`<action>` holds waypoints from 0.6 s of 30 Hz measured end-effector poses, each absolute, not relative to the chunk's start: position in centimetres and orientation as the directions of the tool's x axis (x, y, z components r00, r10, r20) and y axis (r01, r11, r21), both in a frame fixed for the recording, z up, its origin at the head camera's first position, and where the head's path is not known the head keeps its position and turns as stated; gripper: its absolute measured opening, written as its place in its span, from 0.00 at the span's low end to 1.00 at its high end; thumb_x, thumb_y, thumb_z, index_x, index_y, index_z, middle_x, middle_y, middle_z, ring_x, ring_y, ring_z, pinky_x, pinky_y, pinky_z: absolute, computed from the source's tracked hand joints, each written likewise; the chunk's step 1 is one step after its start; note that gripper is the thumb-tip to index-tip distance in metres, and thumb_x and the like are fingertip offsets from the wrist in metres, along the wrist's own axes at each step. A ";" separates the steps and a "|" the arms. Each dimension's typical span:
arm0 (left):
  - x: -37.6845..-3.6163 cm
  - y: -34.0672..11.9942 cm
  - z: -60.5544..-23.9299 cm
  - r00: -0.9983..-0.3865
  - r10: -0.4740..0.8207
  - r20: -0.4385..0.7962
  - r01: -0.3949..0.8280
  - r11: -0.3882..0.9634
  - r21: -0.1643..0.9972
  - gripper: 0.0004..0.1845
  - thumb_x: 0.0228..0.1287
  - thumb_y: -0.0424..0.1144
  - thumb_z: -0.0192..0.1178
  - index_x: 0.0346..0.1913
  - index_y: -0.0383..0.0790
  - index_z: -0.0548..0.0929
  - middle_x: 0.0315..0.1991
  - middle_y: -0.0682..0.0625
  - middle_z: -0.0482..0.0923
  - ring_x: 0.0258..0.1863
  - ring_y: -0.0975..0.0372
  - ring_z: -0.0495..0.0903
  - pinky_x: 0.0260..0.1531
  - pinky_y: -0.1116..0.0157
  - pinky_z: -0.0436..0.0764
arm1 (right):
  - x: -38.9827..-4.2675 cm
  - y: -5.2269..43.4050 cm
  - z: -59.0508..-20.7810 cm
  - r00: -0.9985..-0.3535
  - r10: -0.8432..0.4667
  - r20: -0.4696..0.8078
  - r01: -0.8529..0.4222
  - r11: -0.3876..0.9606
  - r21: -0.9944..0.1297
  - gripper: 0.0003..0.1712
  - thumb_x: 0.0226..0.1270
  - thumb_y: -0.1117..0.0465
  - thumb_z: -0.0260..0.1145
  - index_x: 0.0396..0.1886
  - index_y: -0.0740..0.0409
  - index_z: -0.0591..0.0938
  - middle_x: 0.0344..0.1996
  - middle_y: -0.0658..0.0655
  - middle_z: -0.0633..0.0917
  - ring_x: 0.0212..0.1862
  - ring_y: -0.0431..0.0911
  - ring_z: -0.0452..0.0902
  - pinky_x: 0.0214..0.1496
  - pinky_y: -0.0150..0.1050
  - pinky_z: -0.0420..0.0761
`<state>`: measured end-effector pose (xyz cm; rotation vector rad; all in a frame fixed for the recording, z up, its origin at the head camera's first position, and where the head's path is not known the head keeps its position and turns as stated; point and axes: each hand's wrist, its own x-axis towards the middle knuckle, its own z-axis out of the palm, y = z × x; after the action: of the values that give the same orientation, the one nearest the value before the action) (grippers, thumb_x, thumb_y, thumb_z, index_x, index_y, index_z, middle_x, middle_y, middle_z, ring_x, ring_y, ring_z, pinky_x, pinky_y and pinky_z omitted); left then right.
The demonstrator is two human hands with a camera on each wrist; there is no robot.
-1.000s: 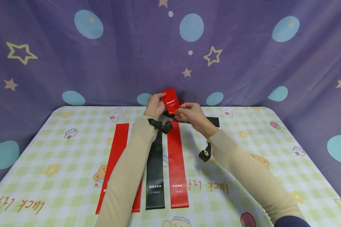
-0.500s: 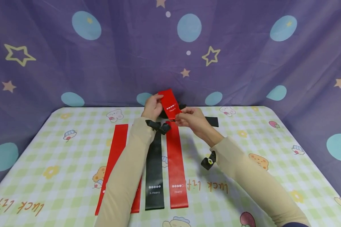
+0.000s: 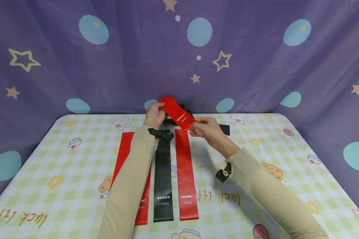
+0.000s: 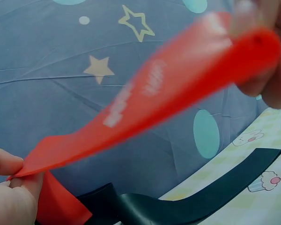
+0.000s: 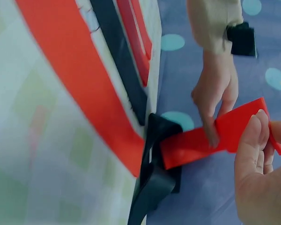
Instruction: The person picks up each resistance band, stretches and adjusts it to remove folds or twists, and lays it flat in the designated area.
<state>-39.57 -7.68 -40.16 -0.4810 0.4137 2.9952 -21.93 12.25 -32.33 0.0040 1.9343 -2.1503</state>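
Band of red [image 3: 175, 111] spans my left hand [image 3: 155, 115] and right hand [image 3: 210, 132], both pinching it over the far tabletop [image 3: 83, 172], probably to keep it extended; a black strip [image 4: 206, 199] sits below, flat strips [image 3: 163, 176] nearer me, likely spaced for telling apart.

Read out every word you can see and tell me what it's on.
"Heavy": held red band, blurred in left wrist view.
"X-Heavy": flat black band.
"Heavy": rightmost flat red band.
"vy", rest hidden: red band behind left sleeve.
"Luck Life": tablecloth, upside down, twice, one partly covered.
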 end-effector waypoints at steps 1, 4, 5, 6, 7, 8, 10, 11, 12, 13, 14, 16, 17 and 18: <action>-39.0 -7.6 -39.4 -0.939 0.010 -0.343 -0.101 -0.964 0.246 0.24 0.49 0.07 0.45 0.43 0.36 0.63 0.40 0.52 0.65 0.40 0.61 0.68 0.46 0.65 0.73 | -22.0 12.4 -32.4 -0.969 -0.178 -0.173 0.192 -0.093 -0.977 0.02 0.64 0.70 0.57 0.32 0.65 0.72 0.22 0.52 0.83 0.24 0.43 0.81 0.40 0.38 0.85; -37.2 -7.8 -38.0 -0.927 0.009 -0.374 -0.101 -0.968 0.228 0.25 0.53 0.08 0.41 0.49 0.37 0.63 0.44 0.53 0.65 0.46 0.63 0.68 0.52 0.63 0.72 | -21.9 12.8 -32.7 -0.966 -0.174 -0.193 0.212 -0.099 -0.972 0.03 0.64 0.69 0.57 0.32 0.63 0.71 0.22 0.51 0.82 0.24 0.43 0.81 0.38 0.36 0.85; -37.5 -8.1 -38.4 -0.931 0.014 -0.365 -0.100 -0.971 0.216 0.30 0.51 0.08 0.43 0.53 0.39 0.64 0.47 0.55 0.66 0.47 0.63 0.69 0.51 0.63 0.74 | -21.9 12.9 -32.7 -0.965 -0.174 -0.198 0.217 -0.098 -0.971 0.03 0.65 0.69 0.56 0.31 0.63 0.70 0.22 0.51 0.82 0.24 0.43 0.81 0.37 0.35 0.85; -37.9 -8.3 -39.0 -0.936 0.018 -0.351 -0.098 -0.972 0.214 0.35 0.48 0.07 0.45 0.57 0.40 0.64 0.49 0.55 0.66 0.47 0.63 0.69 0.49 0.63 0.75 | -21.8 13.0 -32.8 -0.964 -0.174 -0.203 0.222 -0.094 -0.971 0.03 0.65 0.69 0.56 0.32 0.63 0.70 0.22 0.51 0.82 0.24 0.43 0.81 0.37 0.35 0.85; -38.1 -8.5 -39.3 -0.937 0.022 -0.347 -0.101 -0.972 0.211 0.39 0.48 0.07 0.46 0.62 0.43 0.63 0.53 0.56 0.66 0.49 0.64 0.70 0.50 0.64 0.75 | -21.7 13.2 -32.8 -0.963 -0.176 -0.205 0.223 -0.088 -0.971 0.02 0.65 0.69 0.56 0.33 0.63 0.71 0.22 0.51 0.82 0.24 0.43 0.81 0.38 0.35 0.84; -38.8 -8.7 -39.8 -0.939 0.029 -0.343 -0.104 -0.974 0.202 0.43 0.47 0.06 0.46 0.64 0.46 0.62 0.56 0.58 0.65 0.49 0.65 0.69 0.47 0.65 0.75 | -21.6 13.3 -32.8 -0.962 -0.177 -0.206 0.223 -0.086 -0.971 0.02 0.65 0.69 0.56 0.33 0.63 0.71 0.23 0.51 0.82 0.25 0.43 0.80 0.38 0.35 0.84; -40.3 -9.1 -41.0 -0.945 0.034 -0.326 -0.102 -0.976 0.193 0.46 0.43 0.05 0.49 0.64 0.47 0.62 0.55 0.59 0.65 0.44 0.65 0.68 0.37 0.65 0.74 | -21.4 13.7 -32.9 -0.962 -0.179 -0.205 0.223 -0.085 -0.971 0.02 0.65 0.68 0.55 0.35 0.64 0.72 0.24 0.52 0.82 0.25 0.43 0.80 0.37 0.34 0.84; -41.5 -9.2 -41.9 -0.945 0.019 -0.327 -0.090 -0.975 0.202 0.45 0.43 0.05 0.49 0.63 0.47 0.64 0.54 0.60 0.66 0.42 0.64 0.67 0.35 0.66 0.72 | -21.2 13.8 -32.9 -0.962 -0.182 -0.205 0.224 -0.085 -0.971 0.02 0.65 0.68 0.55 0.35 0.65 0.72 0.24 0.52 0.81 0.25 0.42 0.80 0.37 0.34 0.84; -41.8 -9.2 -42.1 -0.943 0.007 -0.334 -0.082 -0.974 0.213 0.43 0.42 0.05 0.49 0.61 0.45 0.65 0.53 0.59 0.66 0.40 0.64 0.67 0.32 0.66 0.71 | -21.1 14.0 -33.0 -0.961 -0.187 -0.205 0.224 -0.088 -0.971 0.03 0.65 0.68 0.55 0.36 0.65 0.72 0.24 0.52 0.81 0.25 0.42 0.80 0.37 0.34 0.84; -41.6 -9.1 -41.7 -0.937 -0.002 -0.349 -0.077 -0.974 0.212 0.41 0.45 0.05 0.48 0.60 0.44 0.66 0.53 0.59 0.67 0.39 0.64 0.65 0.32 0.66 0.68 | -20.9 14.1 -33.0 -0.960 -0.193 -0.202 0.223 -0.092 -0.970 0.03 0.65 0.69 0.55 0.36 0.66 0.73 0.24 0.52 0.81 0.25 0.42 0.80 0.37 0.34 0.84; -41.6 -9.1 -41.5 -0.933 -0.008 -0.359 -0.074 -0.974 0.215 0.40 0.45 0.06 0.48 0.60 0.43 0.66 0.52 0.59 0.67 0.38 0.64 0.64 0.31 0.66 0.66 | -20.8 14.2 -33.1 -0.959 -0.201 -0.200 0.223 -0.097 -0.970 0.03 0.65 0.69 0.55 0.36 0.66 0.73 0.24 0.52 0.81 0.25 0.42 0.80 0.37 0.33 0.84; -40.4 -8.8 -40.5 -0.935 -0.013 -0.354 -0.066 -0.975 0.211 0.40 0.47 0.06 0.48 0.62 0.42 0.65 0.53 0.58 0.67 0.38 0.64 0.65 0.32 0.67 0.68 | -20.3 14.4 -33.2 -0.957 -0.214 -0.197 0.223 -0.104 -0.969 0.02 0.65 0.69 0.54 0.35 0.66 0.72 0.24 0.52 0.81 0.24 0.42 0.80 0.37 0.34 0.84; -39.7 -8.6 -39.8 -0.934 -0.012 -0.358 -0.067 -0.976 0.208 0.39 0.48 0.07 0.47 0.62 0.41 0.65 0.51 0.57 0.67 0.37 0.65 0.65 0.31 0.68 0.68 | -20.1 14.5 -33.3 -0.956 -0.219 -0.194 0.222 -0.108 -0.969 0.02 0.65 0.70 0.54 0.34 0.65 0.72 0.24 0.52 0.81 0.24 0.42 0.80 0.37 0.34 0.84; -38.9 -8.4 -39.0 -0.931 -0.010 -0.365 -0.068 -0.977 0.200 0.38 0.49 0.07 0.46 0.62 0.41 0.65 0.49 0.57 0.67 0.36 0.65 0.65 0.31 0.68 0.68 | -20.0 14.6 -33.3 -0.956 -0.224 -0.191 0.220 -0.113 -0.969 0.01 0.64 0.70 0.53 0.33 0.65 0.72 0.23 0.52 0.81 0.24 0.42 0.80 0.36 0.34 0.84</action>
<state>-38.91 -8.44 -39.05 -0.5767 0.3280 3.0406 -19.96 14.59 -33.35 -0.0045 1.8660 -2.1448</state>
